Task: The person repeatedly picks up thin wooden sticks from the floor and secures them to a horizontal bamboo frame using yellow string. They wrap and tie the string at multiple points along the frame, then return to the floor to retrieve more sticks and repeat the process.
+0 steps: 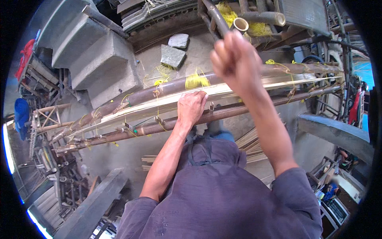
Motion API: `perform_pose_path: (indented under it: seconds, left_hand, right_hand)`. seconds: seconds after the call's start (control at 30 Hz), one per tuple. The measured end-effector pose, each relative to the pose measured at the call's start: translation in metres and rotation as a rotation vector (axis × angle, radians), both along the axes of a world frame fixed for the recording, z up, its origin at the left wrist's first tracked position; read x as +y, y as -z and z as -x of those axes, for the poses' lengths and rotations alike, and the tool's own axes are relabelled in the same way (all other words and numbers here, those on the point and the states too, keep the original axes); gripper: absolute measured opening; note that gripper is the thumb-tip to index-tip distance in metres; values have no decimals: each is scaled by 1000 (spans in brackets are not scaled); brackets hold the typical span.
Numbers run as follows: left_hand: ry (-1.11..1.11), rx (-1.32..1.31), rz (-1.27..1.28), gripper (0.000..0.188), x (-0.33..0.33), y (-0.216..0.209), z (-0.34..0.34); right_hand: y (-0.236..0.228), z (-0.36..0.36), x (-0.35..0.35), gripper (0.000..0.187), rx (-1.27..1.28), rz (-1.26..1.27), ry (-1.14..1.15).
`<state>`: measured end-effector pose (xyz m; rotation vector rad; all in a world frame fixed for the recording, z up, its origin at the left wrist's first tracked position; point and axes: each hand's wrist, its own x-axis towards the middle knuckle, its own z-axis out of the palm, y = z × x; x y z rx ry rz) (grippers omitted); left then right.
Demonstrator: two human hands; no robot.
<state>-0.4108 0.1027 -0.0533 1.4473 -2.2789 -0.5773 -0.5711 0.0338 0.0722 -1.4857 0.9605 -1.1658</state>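
Observation:
Long pale split-bamboo strips (147, 104) run lengthwise between two brown bamboo poles, an upper pole (173, 86) and a lower pole (232, 112). My left hand (191, 106) is closed over the strips near their middle, its fingertips curled onto the far edge. A bundle of yellow cord (196, 81) hangs on the upper pole just beyond it. My right hand (235, 57) is raised above the poles in a fist, smeared by motion. Whatever it may hold cannot be made out. Yellow ties hang along both poles.
Concrete steps (103, 59) rise at the far left, with two flat stones (172, 55) on the floor beside them. Bamboo pieces (264, 18) and yellow cord stand at the far right. Loose split strips (252, 144) lie near my legs. A concrete beam (334, 129) is at right.

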Motion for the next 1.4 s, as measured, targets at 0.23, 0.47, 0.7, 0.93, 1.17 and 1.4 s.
perform_pose_path:
  seconds: [0.23, 0.47, 0.7, 0.93, 1.17, 1.4]
  left_hand:
    - [46, -69, -80, 19, -15, -16, 19]
    - [25, -106, -131, 21, -8, -13, 14]
    - [9, -81, -115, 18, -6, -14, 19]
    - [-4, 91, -296, 20, -11, -21, 19]
    - [-235, 617, -861, 30, -127, -4, 57]
    - [146, 49, -740, 39, -170, 42, -3]
  right_hand:
    - [163, 40, -31, 14, 682, 123, -374]
    - [117, 6, -51, 39, 206, -314, -339]
    - [102, -18, -45, 48, -358, -482, 226]
    - [136, -13, 127, 41, 343, -295, -609]
    - [158, -35, 141, 42, 500, -114, -482]
    - [118, -39, 160, 43, 797, 103, -435]
